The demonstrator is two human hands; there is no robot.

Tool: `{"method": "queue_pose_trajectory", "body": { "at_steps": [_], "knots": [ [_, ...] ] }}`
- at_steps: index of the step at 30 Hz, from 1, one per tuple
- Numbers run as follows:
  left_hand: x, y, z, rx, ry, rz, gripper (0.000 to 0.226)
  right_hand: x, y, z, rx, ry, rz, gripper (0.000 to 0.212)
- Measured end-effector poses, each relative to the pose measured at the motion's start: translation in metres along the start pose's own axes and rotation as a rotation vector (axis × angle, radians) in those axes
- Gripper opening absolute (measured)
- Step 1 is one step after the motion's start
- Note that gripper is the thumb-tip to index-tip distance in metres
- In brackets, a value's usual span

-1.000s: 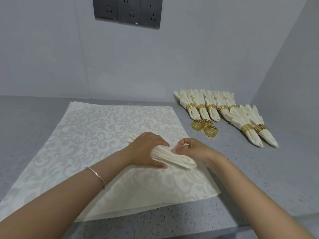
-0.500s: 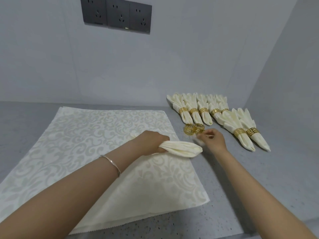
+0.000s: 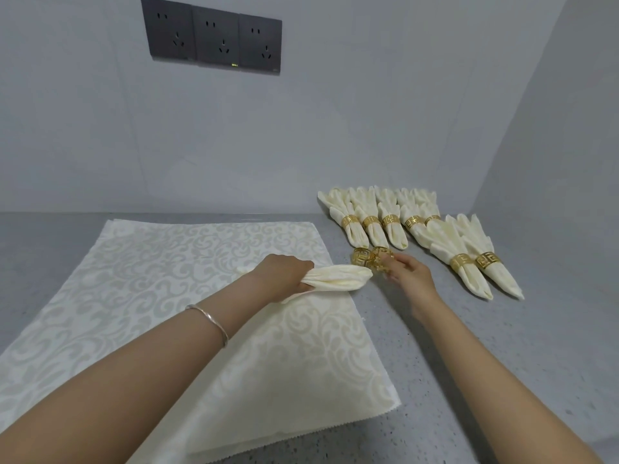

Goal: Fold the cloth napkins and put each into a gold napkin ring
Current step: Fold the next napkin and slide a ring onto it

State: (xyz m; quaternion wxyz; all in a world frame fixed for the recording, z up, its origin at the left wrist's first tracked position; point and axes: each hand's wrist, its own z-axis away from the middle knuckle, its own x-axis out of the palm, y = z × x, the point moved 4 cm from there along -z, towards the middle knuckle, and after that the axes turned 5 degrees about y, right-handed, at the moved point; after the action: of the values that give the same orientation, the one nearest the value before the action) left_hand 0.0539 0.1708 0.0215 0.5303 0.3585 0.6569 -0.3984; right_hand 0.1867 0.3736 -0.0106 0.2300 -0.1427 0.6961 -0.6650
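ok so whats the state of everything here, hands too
left hand, grips the napkin
napkin, folded, no ring on it yet
right hand, fingers at a loose ring, grip too blurred to tell
loose rings, two show, empty, on the counter
ringed napkins, seven, each in its ring, in a row
cloth, spread flat
sockets, nothing plugged in

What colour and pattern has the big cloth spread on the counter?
The big cloth is cream-white with a pale swirling scroll pattern; the head view shows it.
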Motion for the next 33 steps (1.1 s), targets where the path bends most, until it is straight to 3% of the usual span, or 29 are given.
{"method": "queue_pose_trajectory", "body": {
  "at_steps": [5, 11, 17, 24, 27, 33],
  "knots": [
    [0.000, -0.001, 0.007, 0.001, 0.024, -0.008, 0.033, 0.016, -0.010, 0.032, 0.077, -0.260, -0.107, 0.037],
    [-0.003, -0.011, 0.018, -0.016, 0.058, -0.004, 0.031, 0.018, -0.011, 0.043, 0.129, -0.210, -0.231, 0.044],
    [-0.012, -0.010, 0.023, -0.011, 0.079, -0.003, 0.033, 0.031, -0.009, 0.060, 0.222, -0.340, -0.333, 0.060],
    [-0.009, -0.007, 0.029, -0.027, 0.035, 0.010, 0.031, 0.046, -0.007, 0.074, 0.247, -0.420, -0.214, 0.033],
    [-0.003, -0.012, 0.031, -0.047, -0.004, 0.025, 0.030, 0.037, -0.002, 0.070, 0.223, -0.370, -0.137, 0.025],
    [-0.002, 0.011, 0.024, 0.018, 0.036, 0.356, 0.071, 0.038, -0.007, 0.073, 0.138, -0.309, -0.141, 0.015]
  ]
}}
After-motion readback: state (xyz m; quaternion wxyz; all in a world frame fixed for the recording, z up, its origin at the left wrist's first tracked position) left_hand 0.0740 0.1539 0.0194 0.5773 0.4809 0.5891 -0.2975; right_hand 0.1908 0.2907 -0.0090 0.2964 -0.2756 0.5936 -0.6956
